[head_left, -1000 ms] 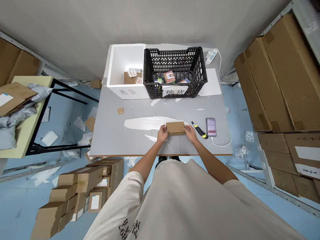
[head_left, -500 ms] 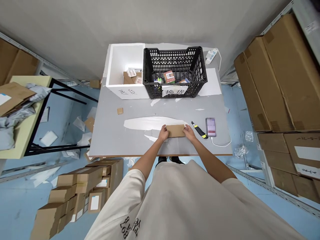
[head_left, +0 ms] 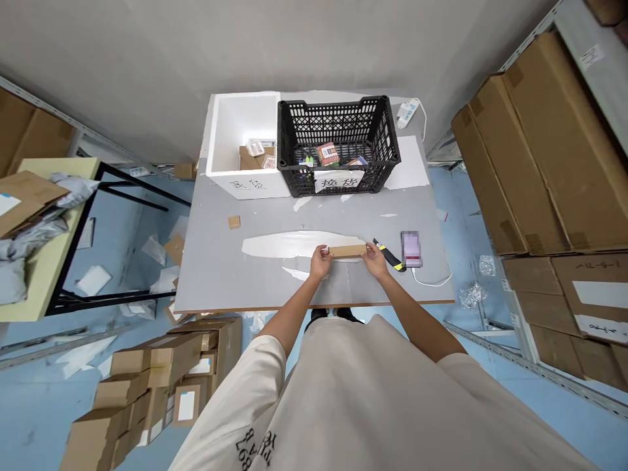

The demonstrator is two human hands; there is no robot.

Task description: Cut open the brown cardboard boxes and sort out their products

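Note:
A small flat cardboard box [head_left: 348,250] is held just over the near middle of the grey table [head_left: 220,261], turned so I see its narrow edge. My left hand [head_left: 320,263] grips its left end with curled fingers. My right hand [head_left: 375,260] grips its right end the same way. A black and yellow utility knife [head_left: 389,255] lies just right of my right hand, and a phone [head_left: 411,248] on a white cable lies beyond it.
A white foam box [head_left: 243,147] and a black plastic crate [head_left: 337,145] holding small packages stand at the table's far edge. A small cardboard scrap [head_left: 234,222] lies at the left. Stacked cartons [head_left: 147,386] stand on the floor at lower left, and large boxes [head_left: 540,144] fill the right shelving.
Both hands have tipped the cardboard box from showing its broad face to showing its thin edge. The view shifted slightly downward.

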